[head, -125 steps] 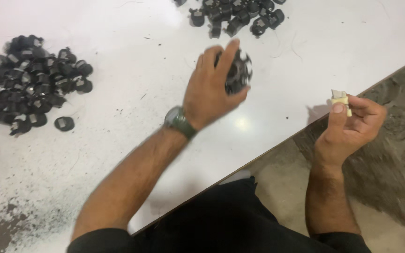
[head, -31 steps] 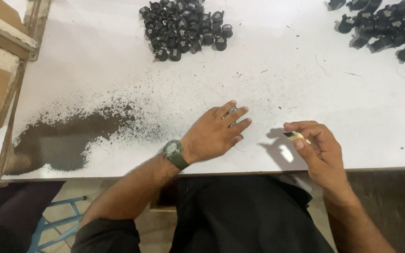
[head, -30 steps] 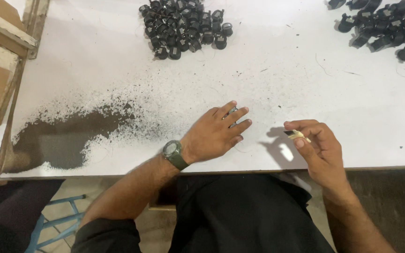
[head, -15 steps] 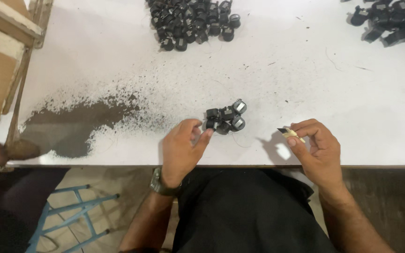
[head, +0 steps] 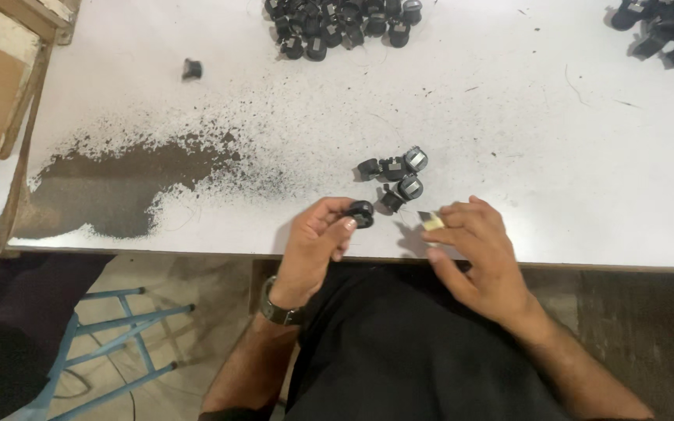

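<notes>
At the near table edge [head: 509, 263], the left hand [head: 315, 245] pinches a small black part [head: 361, 213] in its fingertips, while the right hand [head: 477, 253] grips a small pale tool [head: 431, 222] just beside it. A cluster of black parts [head: 395, 175] lies just beyond. Farther off spread bare white tabletop, a dark dust patch [head: 118, 191], and a far pile of parts [head: 341, 23].

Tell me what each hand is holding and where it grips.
Left hand pinches a small black part by its side; right hand holds a small pale piece at its end.

Lighting is even and bright from overhead. The white table [head: 509, 101] shows mild glare; shadows beneath both hands are soft. Slight blur throughout, edges darker.
</notes>
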Demonstrator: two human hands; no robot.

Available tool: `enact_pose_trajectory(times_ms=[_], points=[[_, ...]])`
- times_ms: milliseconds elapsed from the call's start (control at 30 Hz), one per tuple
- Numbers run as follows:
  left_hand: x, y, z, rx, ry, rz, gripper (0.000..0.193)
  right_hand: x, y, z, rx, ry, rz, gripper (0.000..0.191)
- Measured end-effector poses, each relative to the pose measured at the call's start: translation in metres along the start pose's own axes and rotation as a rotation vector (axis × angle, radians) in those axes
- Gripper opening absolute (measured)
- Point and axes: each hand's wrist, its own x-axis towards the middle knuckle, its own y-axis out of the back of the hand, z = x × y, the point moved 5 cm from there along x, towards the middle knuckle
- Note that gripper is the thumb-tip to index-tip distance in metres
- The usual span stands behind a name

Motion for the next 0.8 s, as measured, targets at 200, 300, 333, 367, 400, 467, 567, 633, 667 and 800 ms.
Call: enact_pose_trajectory(times_ms=[200, 300, 333, 367, 400, 467, 567, 633, 667, 800], points=[[-0.007, -0.050, -0.020, -0.050, 0.181, -0.132, 0.030, 0.014, -0.017, -0.009, 0.005, -0.090, 0.031, 0.045], [-0.011, -0.051, 0.016, 0.651, -0.237, 0.020, 0.038, 0.012, -0.015, -0.005, -0.122, -0.074, 0.007, 0.041], [-0.016, -0.053, 0.031, 0.958, -0.452, 0.102, 0.041, 0.011, -0.015, -0.005, -0.186, -0.052, -0.009, 0.042], [-0.019, -0.057, 0.038, 1.059, -0.585, 0.050, 0.043, 0.010, -0.015, -0.003, -0.227, -0.074, -0.047, 0.041], [-0.023, -0.060, 0.044, 1.160, -0.720, -0.008, 0.045, 0.009, -0.015, -0.001, -0.268, -0.095, -0.082, 0.040], [-0.024, -0.067, 0.044, 1.290, -0.862, -0.109, 0.045, 0.008, -0.016, 0.001, -0.330, -0.117, -0.124, 0.038], [-0.019, -0.071, 0.034, 1.373, -0.905, -0.147, 0.036, 0.010, -0.016, 0.001, -0.387, -0.100, -0.129, 0.038], [-0.018, -0.071, 0.029, 1.397, -0.973, -0.106, 0.028, 0.011, -0.014, 0.003, -0.419, -0.108, -0.101, 0.041], [-0.016, -0.070, 0.025, 1.374, -0.938, -0.102, 0.026, 0.010, -0.014, 0.004, -0.425, -0.114, -0.095, 0.040], [-0.015, -0.066, 0.015, 1.285, -0.787, -0.050, 0.022, 0.003, -0.015, 0.004, -0.403, -0.121, -0.069, 0.045]])
